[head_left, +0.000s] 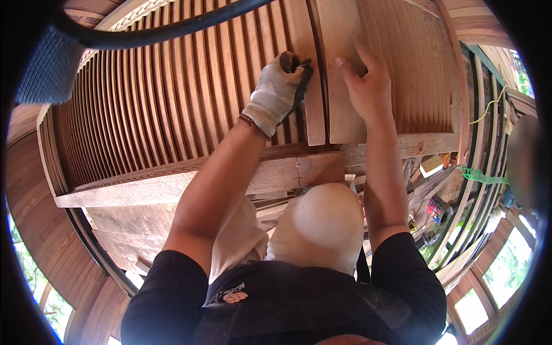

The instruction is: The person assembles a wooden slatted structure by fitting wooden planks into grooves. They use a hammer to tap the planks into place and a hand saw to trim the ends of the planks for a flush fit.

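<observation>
A wide slatted wooden panel (190, 86), like a louvred shutter or door, lies across the upper part of the view. On its right half, my bare right hand (369, 80) rests on a smooth flat stile (336, 75), thumb and forefinger apart, the other fingers partly hidden. My left hand (282, 86) wears a pale work glove with dark grip coating. Its fingers are curled closed over the neighbouring stile (310, 118), left of the dark gap between the two halves. Whatever the left fingers pinch is too small or hidden to make out.
A thick wooden beam (259, 175) runs along the panel's near edge, close to my knee (322, 224). At the right are stacked long strips (477, 190), green netting (483, 177), a yellow cord (493, 108) and a dark can (438, 210). A dark strap (172, 35) crosses the upper left.
</observation>
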Demonstrator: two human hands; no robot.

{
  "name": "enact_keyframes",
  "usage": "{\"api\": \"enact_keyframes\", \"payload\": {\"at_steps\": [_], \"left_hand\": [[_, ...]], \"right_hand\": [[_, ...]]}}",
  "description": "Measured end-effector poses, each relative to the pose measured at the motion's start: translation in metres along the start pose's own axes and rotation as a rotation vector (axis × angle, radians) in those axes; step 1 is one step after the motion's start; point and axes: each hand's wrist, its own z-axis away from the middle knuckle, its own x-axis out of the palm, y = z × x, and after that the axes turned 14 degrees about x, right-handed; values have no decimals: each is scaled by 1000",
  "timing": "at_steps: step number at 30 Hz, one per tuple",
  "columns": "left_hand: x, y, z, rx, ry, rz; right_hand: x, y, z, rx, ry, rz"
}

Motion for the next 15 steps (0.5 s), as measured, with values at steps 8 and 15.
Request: {"api": "enact_keyframes", "payload": {"at_steps": [8,15], "left_hand": [[-5,2,-2,-17,-72,-106],[-9,-15,-6,43,-47,-22]], "right_hand": [[-1,5,-5,8,-10,-118],[1,8,-6,26,-19,-83]]}}
